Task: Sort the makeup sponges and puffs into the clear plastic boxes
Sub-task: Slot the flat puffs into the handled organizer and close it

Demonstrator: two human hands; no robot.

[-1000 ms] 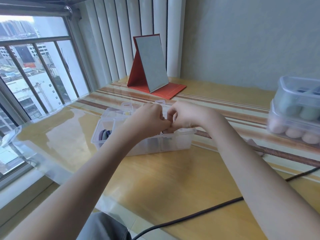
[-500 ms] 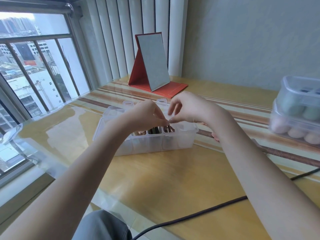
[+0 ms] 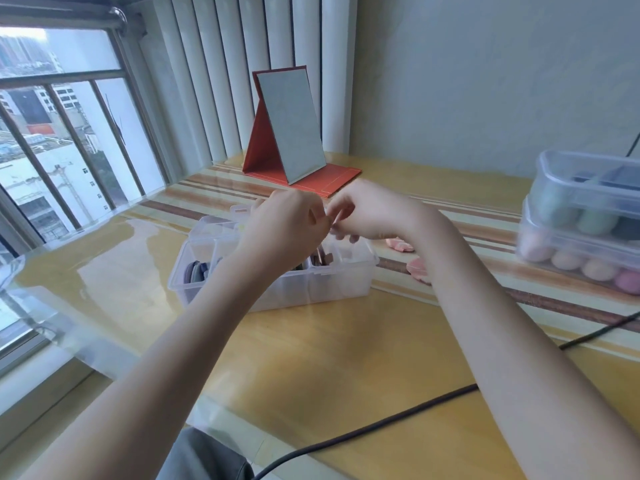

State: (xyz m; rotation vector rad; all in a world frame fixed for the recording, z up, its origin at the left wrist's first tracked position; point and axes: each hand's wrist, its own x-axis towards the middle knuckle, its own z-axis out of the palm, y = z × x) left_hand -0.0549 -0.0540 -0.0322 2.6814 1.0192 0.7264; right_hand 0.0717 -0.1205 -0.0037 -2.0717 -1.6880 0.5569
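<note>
- Yellow wooden surface [image 3: 346,348] under a clear glossy cover, window with bars on the left, white vertical blinds behind, grey wall on the right.
- Red folding mirror [image 3: 291,126] stands upright at the back of the surface, tilted on its stand.
- Centre stage: an open clear plastic box [image 3: 332,282] with compartments; dark puffs [image 3: 195,271] sit upright in its left-hand compartment, brownish ones [image 3: 320,259] in a middle one.
- Both hands meet above that box! Left hand [image 3: 287,226] and right hand [image 3: 367,213] are fingertip to fingertip, fingers curled inward as if pinching something small between them; what it is, or whether either grip truly closes on anything, I cannot tell.
- Just right of the box, two pink puffs [image 3: 419,268] lie on the surface, partly hidden by the right forearm.
- Far right: two lidded clear boxes [image 3: 588,188] stacked, green sponges in the upper, pink egg-shaped sponges [image 3: 568,259] in the lower.
- Black cable [image 3: 381,424] trails across the near edge.
</note>
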